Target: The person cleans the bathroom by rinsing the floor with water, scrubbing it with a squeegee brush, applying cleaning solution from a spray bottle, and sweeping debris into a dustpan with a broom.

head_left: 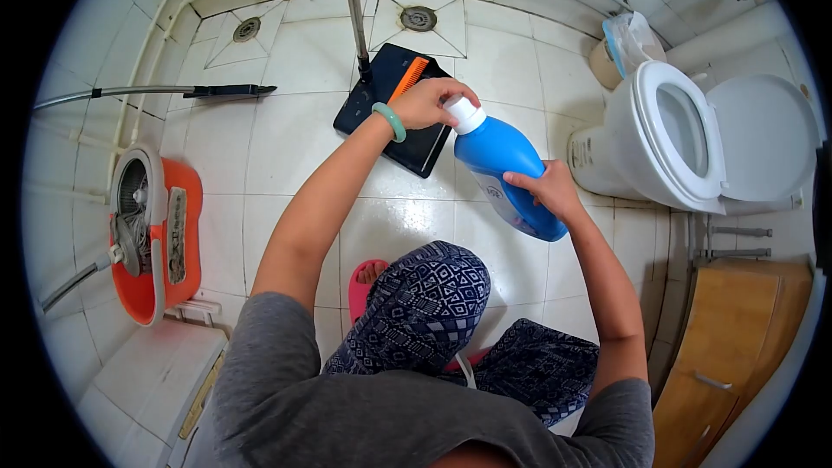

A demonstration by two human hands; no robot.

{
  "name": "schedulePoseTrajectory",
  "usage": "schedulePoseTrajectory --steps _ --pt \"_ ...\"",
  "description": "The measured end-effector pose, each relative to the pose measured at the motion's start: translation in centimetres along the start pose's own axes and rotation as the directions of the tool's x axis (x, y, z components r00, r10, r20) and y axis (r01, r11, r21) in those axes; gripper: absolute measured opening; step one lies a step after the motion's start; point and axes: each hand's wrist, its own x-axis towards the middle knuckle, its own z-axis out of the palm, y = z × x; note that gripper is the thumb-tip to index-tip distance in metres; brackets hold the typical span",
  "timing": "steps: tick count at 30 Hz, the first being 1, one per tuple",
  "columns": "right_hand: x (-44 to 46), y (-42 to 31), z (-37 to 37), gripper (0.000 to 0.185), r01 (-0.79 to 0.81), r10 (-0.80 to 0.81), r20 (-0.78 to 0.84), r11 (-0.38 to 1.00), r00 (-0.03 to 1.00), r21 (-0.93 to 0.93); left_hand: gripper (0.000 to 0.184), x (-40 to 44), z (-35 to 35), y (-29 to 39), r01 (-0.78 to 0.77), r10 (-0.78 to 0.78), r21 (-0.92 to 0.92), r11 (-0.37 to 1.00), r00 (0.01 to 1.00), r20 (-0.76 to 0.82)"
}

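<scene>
A blue plastic bottle (501, 156) with a label on its side is held tilted in front of me, its white cap (464, 113) toward the upper left. My left hand (431, 102), below a pale green bangle (389, 121) on the wrist, has its fingers closed around the cap. Around the lower part of the bottle, my right hand (548, 188) is closed with the thumb on the near side. The cap sits on the bottle's neck. Behind my left hand, a black dustpan (416, 154) with an orange comb edge (409, 78) rests on the tiled floor.
At right stands a white toilet (646, 139) with its lid raised, beside a lined waste bin (607, 61). An orange mop bucket (180, 199) is at left, a squeegee (230, 91) above it. A wooden cabinet (719, 321) occupies the lower right. Two floor drains lie ahead.
</scene>
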Motion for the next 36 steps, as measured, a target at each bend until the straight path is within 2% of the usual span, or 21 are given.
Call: schedulePoseTrajectory --steps 1,2,4,5,6,8,9,10,12,13,14,16,17,22,25,27,36 --pt "-0.2 0.3 0.0 0.053 0.006 -0.006 -0.003 1.000 1.000 0.014 0.027 -0.1 0.3 0.7 -0.051 0.052 0.014 0.999 0.996 -0.070" --pt "-0.3 0.6 -0.1 0.053 0.013 -0.012 -0.007 1.000 1.000 0.027 0.027 -0.1 0.4 1.3 -0.054 0.054 0.011 0.998 0.996 -0.066" --pt "-0.9 1.4 -0.3 0.052 0.006 -0.005 -0.023 0.999 1.000 0.042 0.019 -0.4 0.3 2.8 0.280 -0.241 0.167 0.945 0.946 -0.216" --pt "-1.2 1.7 -0.3 0.052 0.006 -0.004 -0.039 0.998 0.999 0.060 0.022 -0.7 0.3 3.6 0.377 -0.366 0.033 0.926 0.913 -0.178" --pt "-1.6 1.8 -0.5 0.052 0.003 -0.001 -0.043 0.998 0.999 0.062 0.022 -0.9 0.5 2.9 0.375 -0.363 0.035 0.927 0.915 -0.173" --pt "-2.7 1.7 -1.1 0.052 0.021 -0.018 -0.053 0.998 0.998 0.051 0.025 -1.6 1.0 1.0 0.197 -0.232 -0.247 0.949 0.965 -0.123" --pt "-3.1 1.6 -1.4 0.052 0.016 -0.013 -0.058 0.998 0.998 0.053 0.030 -2.3 1.4 0.8 0.190 -0.238 -0.444 0.876 0.970 -0.056" --pt "-3.5 1.6 -1.7 0.052 0.020 -0.017 -0.055 0.998 0.998 0.053 0.030 -3.0 1.9 0.5 0.191 -0.237 -0.445 0.875 0.970 -0.049" --pt "-4.1 1.8 -2.4 0.052 0.017 -0.014 -0.052 0.998 0.999 0.055 0.044 -4.1 3.1 -0.6 0.065 -0.150 -0.620 0.782 0.985 -0.087" --pt "-4.4 1.9 -2.7 0.052 -0.004 0.004 -0.030 1.000 1.000 -0.004 0.059 -4.6 3.4 -0.6 0.088 -0.144 -0.657 0.749 0.989 -0.030" --pt "-4.6 1.9 -3.0 0.052 -0.024 0.023 -0.007 0.998 1.000 -0.063 0.059 -4.9 3.9 -0.6 0.093 -0.146 -0.661 0.744 0.989 -0.024" --pt "-5.2 1.4 -3.5 0.052 -0.029 0.030 0.008 0.995 1.000 -0.100 0.066 -5.4 4.9 -0.1 0.197 -0.228 -0.613 0.765 0.973 0.028" --pt "-5.6 1.2 -3.7 0.052 -0.027 0.030 0.022 0.990 0.999 -0.137 0.068 -5.3 5.5 -0.3 0.128 -0.173 -0.502 0.855 0.984 -0.044" --pt "-6.6 1.1 -4.2 0.052 -0.022 0.037 0.062 0.975 0.997 -0.219 0.065 -4.8 7.4 -1.3 0.122 -0.161 -0.379 0.918 0.984 -0.074" --pt "-6.8 1.4 -4.1 0.053 -0.010 0.028 0.067 0.966 0.997 -0.257 0.061 -4.5 8.2 -1.4 0.066 -0.097 -0.293 0.954 0.991 -0.094" --pt "-6.8 1.4 -4.1 0.053 -0.001 0.022 0.069 0.958 0.997 -0.288 0.061 -4.5 8.6 -1.2 0.069 -0.084 -0.184 0.981 0.993 -0.078" --pt "-6.7 1.1 -3.8 0.049 -0.007 0.057 0.121 0.925 0.991 -0.379 0.062 -5.2 9.7 -1.5 0.132 -0.148 -0.196 0.972 0.987 -0.065"
